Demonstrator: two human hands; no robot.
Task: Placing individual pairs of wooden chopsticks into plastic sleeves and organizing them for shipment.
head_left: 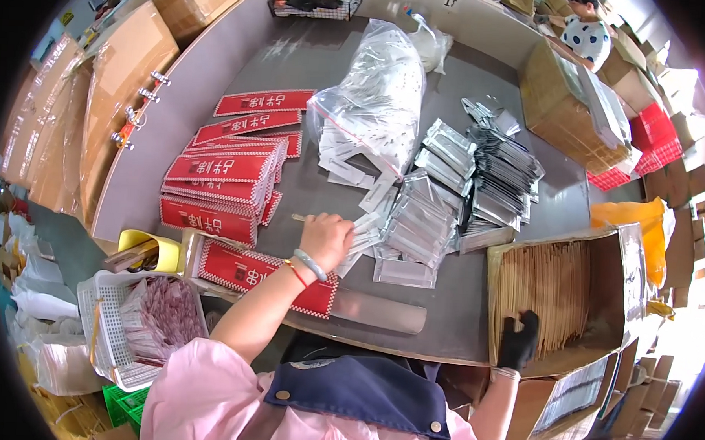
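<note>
Grey table (458, 315), wooden sticks (546, 283) apparently under right hand (518, 341).

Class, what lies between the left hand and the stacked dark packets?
In the head view, white packets and silvery packets lie between the left hand and the dark packets.

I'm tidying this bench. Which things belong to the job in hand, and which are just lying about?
Likely in the job: wooden sticks, white packets, silver packets, red printed sleeves.

Apparently just lying about: orange plastic bag, black wire basket, green crate.
</note>
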